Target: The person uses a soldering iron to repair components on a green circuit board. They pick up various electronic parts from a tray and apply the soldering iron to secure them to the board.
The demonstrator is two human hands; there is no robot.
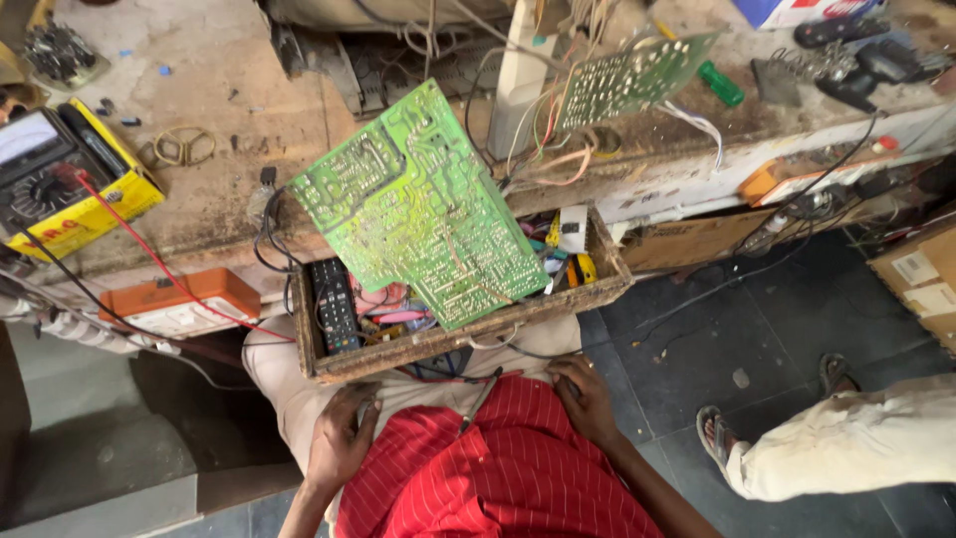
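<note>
at the bottom centre of the frame i saw both of the person's hands resting low against the red striped shirt [498, 468], just below an open wooden drawer [458, 344] crammed with parts. the left hand [341, 438] lay curled near the drawer's front edge, seemingly closed around a small dark object, though i could not tell what it was or how firmly it was gripped. the right hand [586, 399] sat with its fingers bent, touching the cloth beside a thin metal tool [480, 399] that slanted down across the lap; whether that hand gripped anything, i could not tell.

a large green printed circuit board [418, 209], solder side up, stood tilted in the middle of the frame, its lower edge inside the drawer and its upper corner leaning toward the worn bench top [229, 90]. a black remote control [334, 304] lay in the drawer's left part. a second, smaller green circuit board [632, 75] hung among loose wires at the upper right. a yellow-cased multimeter [65, 179] sat at the far left, its red lead [149, 254] trailing down past an orange and white box [179, 299]. at the lower right, another person's sandalled foot [715, 428] and pale trouser leg [846, 438] stood on the dark tiled floor [717, 319].
</note>
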